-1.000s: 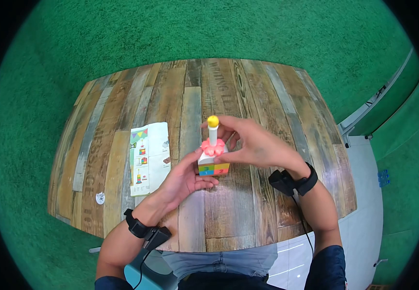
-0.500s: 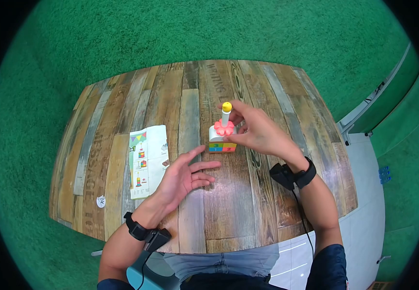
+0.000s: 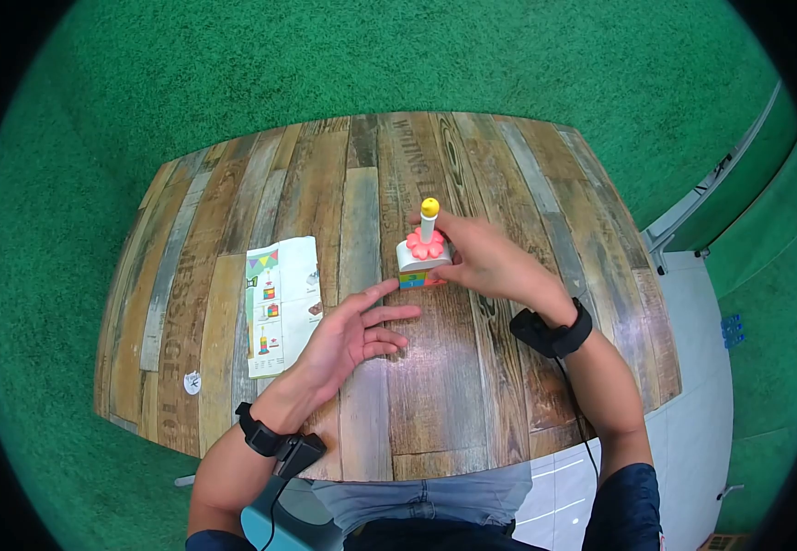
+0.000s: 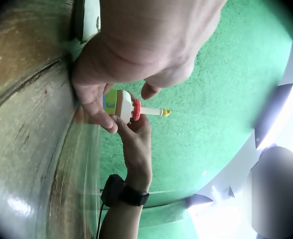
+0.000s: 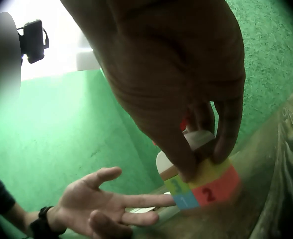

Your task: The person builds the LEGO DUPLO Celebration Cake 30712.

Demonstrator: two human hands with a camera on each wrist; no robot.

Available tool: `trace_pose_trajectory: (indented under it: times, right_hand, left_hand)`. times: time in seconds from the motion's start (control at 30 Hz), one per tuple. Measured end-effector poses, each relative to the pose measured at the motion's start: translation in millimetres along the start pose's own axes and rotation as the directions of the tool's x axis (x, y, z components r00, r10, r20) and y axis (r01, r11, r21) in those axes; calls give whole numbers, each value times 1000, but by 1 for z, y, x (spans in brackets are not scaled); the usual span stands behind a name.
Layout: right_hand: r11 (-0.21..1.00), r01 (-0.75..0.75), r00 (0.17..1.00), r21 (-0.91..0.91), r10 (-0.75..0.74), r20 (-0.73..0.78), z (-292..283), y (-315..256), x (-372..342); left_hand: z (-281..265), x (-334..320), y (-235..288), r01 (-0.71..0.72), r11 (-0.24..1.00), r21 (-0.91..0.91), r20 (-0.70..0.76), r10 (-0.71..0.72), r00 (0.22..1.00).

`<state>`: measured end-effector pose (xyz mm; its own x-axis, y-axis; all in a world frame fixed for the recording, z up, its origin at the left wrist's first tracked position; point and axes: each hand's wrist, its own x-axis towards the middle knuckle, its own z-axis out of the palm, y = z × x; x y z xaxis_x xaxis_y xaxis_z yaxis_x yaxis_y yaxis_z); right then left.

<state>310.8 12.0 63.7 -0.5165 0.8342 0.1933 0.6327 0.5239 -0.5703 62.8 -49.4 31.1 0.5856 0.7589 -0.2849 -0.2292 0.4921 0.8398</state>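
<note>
A toy birthday cake of numbered bricks (image 3: 411,279) stands upright on the wooden table, topped by a white rounded block (image 3: 407,257), a pink flower piece (image 3: 425,248) and a white candle (image 3: 427,230) with a yellow flame tip. My right hand (image 3: 492,259) grips it from the right side, thumb at the front. In the right wrist view, thumb and fingers pinch the coloured bricks, above the red face (image 5: 225,186) marked 2. My left hand (image 3: 341,336) lies with fingers extended, its index fingertip right at the cake's near left corner.
To the left lies a folded instruction sheet (image 3: 283,308) with printed pictures of the build. A small round white sticker (image 3: 192,383) is farther left on the tabletop (image 3: 205,312). Green turf-like flooring (image 3: 352,55) surrounds the table.
The cake has moved away from me and slightly right, out of the left hand, which let go of it. My right hand's grip has shifted lower, from beside the flower to the bricks.
</note>
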Motion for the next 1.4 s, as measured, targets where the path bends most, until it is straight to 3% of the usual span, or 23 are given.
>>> trace_pose_trajectory:
  times: [1.23, 1.4]
  right_hand:
    - [999, 37, 999, -9, -37, 25, -3, 1, -1]
    - [996, -78, 988, 41, 71, 138, -6, -5, -4]
  left_hand:
    - [2, -1, 1, 5, 1000, -2, -16, -5, 1000]
    - [-2, 0, -2, 2, 1000, -14, -19, -3, 1000]
